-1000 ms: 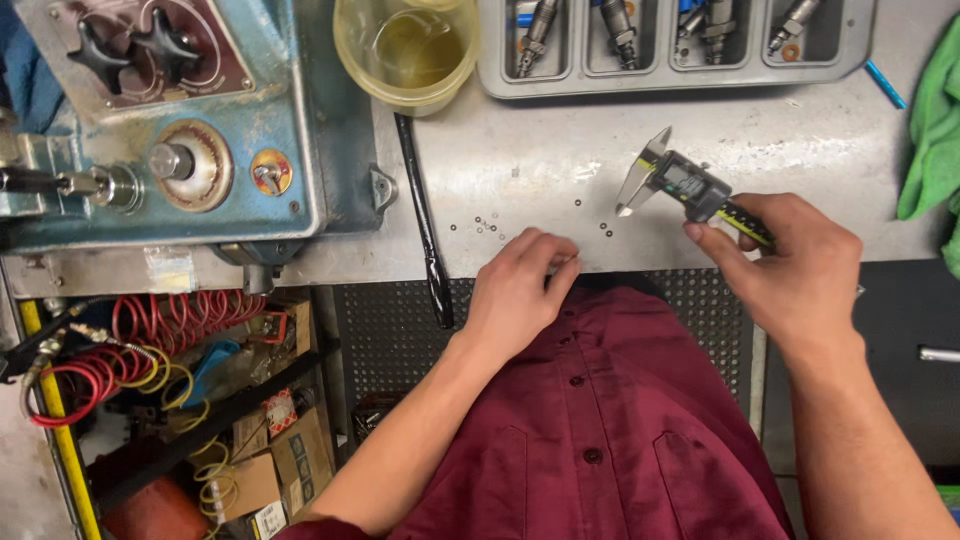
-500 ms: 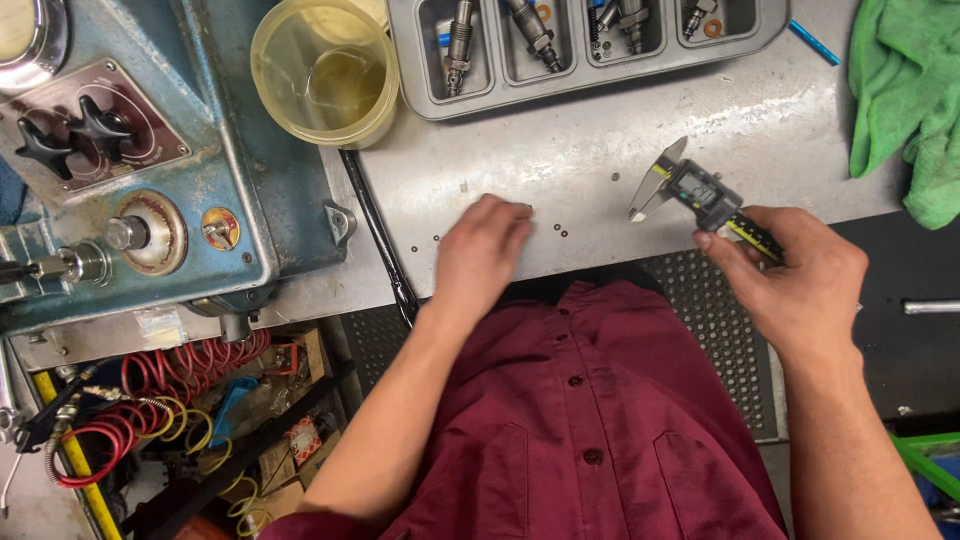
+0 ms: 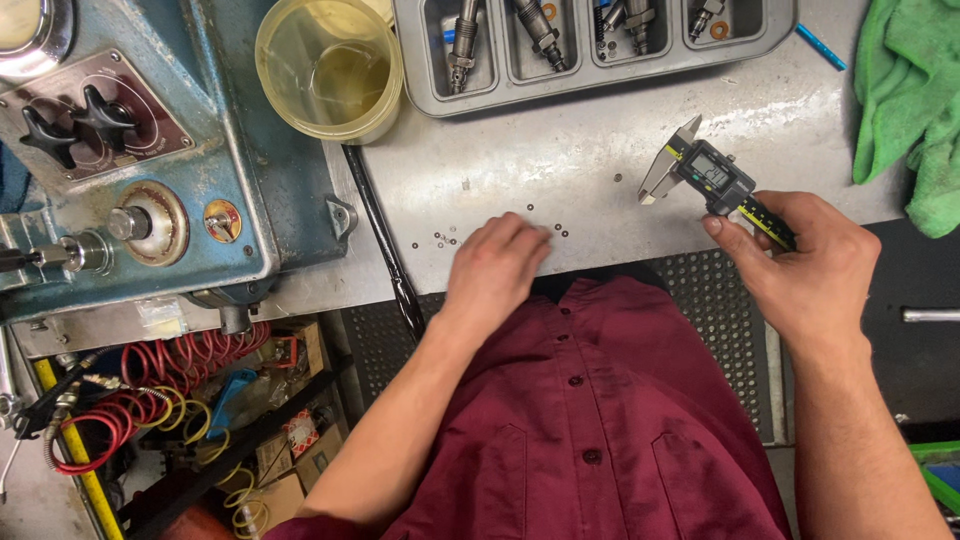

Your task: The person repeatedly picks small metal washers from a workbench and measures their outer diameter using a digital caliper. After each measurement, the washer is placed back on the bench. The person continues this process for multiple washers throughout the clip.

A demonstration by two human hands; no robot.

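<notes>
My left hand (image 3: 497,262) is lying loosely curled, holding nothing I can see, over tiny washers (image 3: 441,238) on the tabletop (image 3: 560,160); my right hand (image 3: 810,262) is gripping the caliper (image 3: 712,180); a careless brush could be scattering them off the edge.

Caliper (image 3: 712,176) right of washers (image 3: 440,238) (tray (image 3: 600,72) behind both).

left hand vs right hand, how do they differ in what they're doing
The left hand lies palm down on the metal bench, fingertips at the tiny washers; the right hand grips a digital caliper by its beam. The left holds nothing visible; the right is closed around the tool. Both are bare.
</notes>
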